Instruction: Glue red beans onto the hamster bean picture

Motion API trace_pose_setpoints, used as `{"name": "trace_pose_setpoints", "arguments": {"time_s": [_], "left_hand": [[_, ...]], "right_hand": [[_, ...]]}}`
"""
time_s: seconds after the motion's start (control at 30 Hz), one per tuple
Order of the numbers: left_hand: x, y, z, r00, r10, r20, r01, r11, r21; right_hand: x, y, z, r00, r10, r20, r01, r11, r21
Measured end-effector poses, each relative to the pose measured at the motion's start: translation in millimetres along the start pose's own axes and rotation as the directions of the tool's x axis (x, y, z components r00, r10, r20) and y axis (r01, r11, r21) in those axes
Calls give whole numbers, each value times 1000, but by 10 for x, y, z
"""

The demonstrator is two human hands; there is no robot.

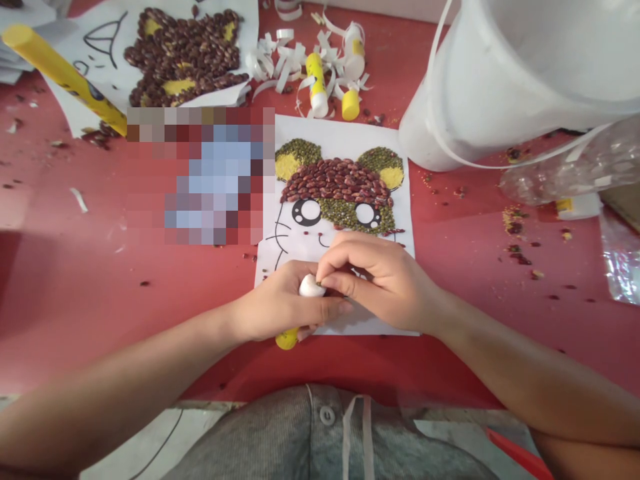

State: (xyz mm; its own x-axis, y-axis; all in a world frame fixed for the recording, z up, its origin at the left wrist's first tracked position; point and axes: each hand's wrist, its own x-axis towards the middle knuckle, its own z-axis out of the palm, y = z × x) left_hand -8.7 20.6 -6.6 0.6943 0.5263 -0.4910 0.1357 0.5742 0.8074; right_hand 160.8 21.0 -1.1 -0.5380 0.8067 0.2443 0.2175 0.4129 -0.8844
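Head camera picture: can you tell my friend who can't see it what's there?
Two hands work over a paper animal face made of beans and seeds. The left hand holds a white glue stick, and the right hand pinches at its top. Another bean picture and curly paper strips lie behind on a red table.

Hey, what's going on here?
A person is working over a paper drawing of a hamster-like face, partly covered in beans and seeds. Their left hand grips a white-and-yellow glue stick, and their right hand pinches at its white end. Another bean picture and a second glue stick lie on the red table.
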Motion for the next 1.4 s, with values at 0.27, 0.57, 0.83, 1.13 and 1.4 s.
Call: {"name": "trace_pose_setpoints", "arguments": {"time_s": [0.27,0.57,0.83,1.13,1.4], "left_hand": [[13,-5,5,1000,-2,4,2,1000,-26],[18,-2,19,999,17,34,-14,996,-88],[16,-25,-3,998,0,62,6,995,-96],[32,4,-2,998,-23,60,33,984,-177],[38,2,0,998,-29,55,40,976,-214]], "right_hand": [[5,-11,26,1000,24,8,-24,1000,6],[-7,14,-8,999,-11,38,10,1000,22],[-13,50,-21,997,-57,56,55,998,23],[-5,63,-22,999,-8,48,2,992,127],[-5,54,-25,998,58,21,-61,984,167]]}}
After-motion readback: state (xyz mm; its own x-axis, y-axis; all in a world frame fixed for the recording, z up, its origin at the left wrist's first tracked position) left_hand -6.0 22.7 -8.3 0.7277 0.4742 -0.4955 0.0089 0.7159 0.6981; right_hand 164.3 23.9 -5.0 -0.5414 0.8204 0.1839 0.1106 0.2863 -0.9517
